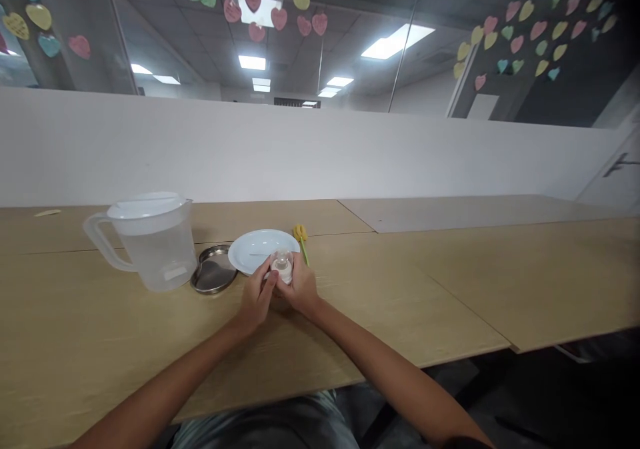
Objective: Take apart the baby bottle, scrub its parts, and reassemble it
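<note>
Both of my hands are closed around what looks like a baby bottle (281,267), with a white collar and a clear domed top. My left hand (259,294) grips it from the left side, thumb toward its front. Wrapped around the other side is my right hand (303,284). The fingers hide most of its lower part. Just behind the hands lies a white oval plate (245,252), with something thin and pale on it. A yellow tulip-like thing (300,232) with a green stem rests at the plate's right edge.
A steel kidney dish (214,272) lies left of the plate. Farther left stands a lidded translucent jug (160,246) holding clear liquid. A flat pale piece (48,212) is at the far left. The wooden table (390,282) meets a white wall (300,149) below glass.
</note>
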Action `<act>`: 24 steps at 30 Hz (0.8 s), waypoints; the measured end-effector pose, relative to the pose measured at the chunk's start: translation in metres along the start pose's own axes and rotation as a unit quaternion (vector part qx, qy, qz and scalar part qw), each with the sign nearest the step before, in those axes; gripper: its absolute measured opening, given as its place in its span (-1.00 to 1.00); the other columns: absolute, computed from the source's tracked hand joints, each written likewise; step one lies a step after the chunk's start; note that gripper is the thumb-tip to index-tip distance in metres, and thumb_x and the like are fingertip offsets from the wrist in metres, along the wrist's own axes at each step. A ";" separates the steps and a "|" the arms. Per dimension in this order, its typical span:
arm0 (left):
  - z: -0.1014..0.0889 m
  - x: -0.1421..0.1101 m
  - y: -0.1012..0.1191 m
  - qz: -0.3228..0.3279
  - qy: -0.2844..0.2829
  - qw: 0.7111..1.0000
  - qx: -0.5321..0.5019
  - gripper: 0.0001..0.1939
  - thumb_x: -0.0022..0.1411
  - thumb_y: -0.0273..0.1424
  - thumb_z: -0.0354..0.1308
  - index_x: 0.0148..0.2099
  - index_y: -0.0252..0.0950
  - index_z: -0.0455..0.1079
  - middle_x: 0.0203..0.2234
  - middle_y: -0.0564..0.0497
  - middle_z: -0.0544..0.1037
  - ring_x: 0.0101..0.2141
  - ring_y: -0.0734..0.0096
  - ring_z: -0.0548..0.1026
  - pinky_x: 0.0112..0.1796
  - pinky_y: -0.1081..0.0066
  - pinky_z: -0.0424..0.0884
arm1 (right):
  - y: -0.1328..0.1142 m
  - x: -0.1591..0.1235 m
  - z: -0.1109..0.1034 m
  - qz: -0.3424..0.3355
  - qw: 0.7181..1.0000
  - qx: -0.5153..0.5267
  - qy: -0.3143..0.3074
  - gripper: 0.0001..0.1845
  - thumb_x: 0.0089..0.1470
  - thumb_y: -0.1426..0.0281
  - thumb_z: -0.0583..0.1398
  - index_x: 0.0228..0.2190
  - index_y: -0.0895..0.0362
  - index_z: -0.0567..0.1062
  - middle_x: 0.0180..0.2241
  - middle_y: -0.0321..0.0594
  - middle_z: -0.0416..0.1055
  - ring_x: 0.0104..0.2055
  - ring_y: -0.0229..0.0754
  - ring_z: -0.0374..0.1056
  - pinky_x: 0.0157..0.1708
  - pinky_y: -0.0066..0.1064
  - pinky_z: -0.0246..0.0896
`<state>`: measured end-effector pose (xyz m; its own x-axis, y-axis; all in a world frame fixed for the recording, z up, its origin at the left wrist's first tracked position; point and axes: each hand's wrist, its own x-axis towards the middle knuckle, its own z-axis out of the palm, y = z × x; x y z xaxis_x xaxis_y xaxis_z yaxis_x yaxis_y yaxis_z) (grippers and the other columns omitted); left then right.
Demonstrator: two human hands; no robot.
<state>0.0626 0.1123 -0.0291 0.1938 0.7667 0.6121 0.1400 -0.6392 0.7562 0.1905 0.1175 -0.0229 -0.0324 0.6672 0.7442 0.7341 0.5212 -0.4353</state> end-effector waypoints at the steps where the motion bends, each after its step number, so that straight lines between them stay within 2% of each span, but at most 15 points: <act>1: 0.000 -0.001 -0.002 0.004 0.008 1.000 0.010 -0.53 0.31 -0.18 -0.16 0.14 -0.33 0.21 0.03 -0.16 0.38 0.04 0.24 0.32 0.07 0.21 0.20 | 0.000 0.000 0.000 0.001 1.000 0.000 -0.003 -0.56 0.05 0.07 0.05 -0.23 0.19 0.27 -0.40 -0.16 0.41 -0.40 -0.12 0.35 -0.45 -0.39 0.14; 5: -0.001 -0.004 -0.011 0.036 0.012 0.998 0.055 -0.54 0.33 -0.20 -0.20 0.16 -0.32 0.18 0.04 -0.18 0.35 0.05 0.24 0.30 0.08 0.18 0.17 | 0.002 0.000 -0.001 0.003 1.000 0.016 -0.014 -0.55 0.00 0.06 0.09 -0.23 0.18 0.26 -0.37 -0.16 0.42 -0.38 -0.12 0.37 -0.44 -0.39 0.16; 8: -0.002 -0.005 -0.013 0.050 0.018 0.996 0.072 -0.55 0.34 -0.22 -0.21 0.14 -0.33 0.20 0.02 -0.18 0.37 0.02 0.25 0.32 0.06 0.18 0.19 | 0.000 0.000 -0.002 0.022 0.999 0.016 -0.018 -0.58 -0.02 0.05 0.10 -0.30 0.15 0.25 -0.45 -0.21 0.40 -0.45 -0.15 0.35 -0.50 -0.43 0.12; 16: -0.004 -0.003 -0.010 0.076 0.010 0.991 0.107 -0.61 0.35 -0.25 -0.23 0.02 -0.34 0.28 -0.08 -0.16 0.43 -0.06 0.26 0.37 -0.01 0.19 0.25 | -0.001 0.000 -0.002 0.034 0.999 -0.004 -0.001 -0.64 -0.06 0.07 0.14 -0.41 0.10 0.25 -0.58 -0.34 0.32 -0.57 -0.24 0.26 -0.59 -0.48 0.00; 24: -0.007 -0.003 -0.003 0.098 -0.011 0.982 0.159 -0.62 0.35 -0.27 -0.26 -0.03 -0.33 0.29 -0.13 -0.15 0.44 -0.10 0.27 0.37 -0.04 0.22 0.25 | 0.000 -0.003 -0.001 0.019 0.999 -0.031 0.012 -0.61 -0.01 0.03 0.09 -0.41 0.12 0.27 -0.57 -0.29 0.32 -0.56 -0.23 0.24 -0.58 -0.47 -0.02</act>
<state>0.0548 0.1123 -0.0322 0.2670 0.6283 0.7308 0.3943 -0.7631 0.5120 0.1908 0.1148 -0.0248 0.0117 0.6722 0.7403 0.7754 0.4614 -0.4312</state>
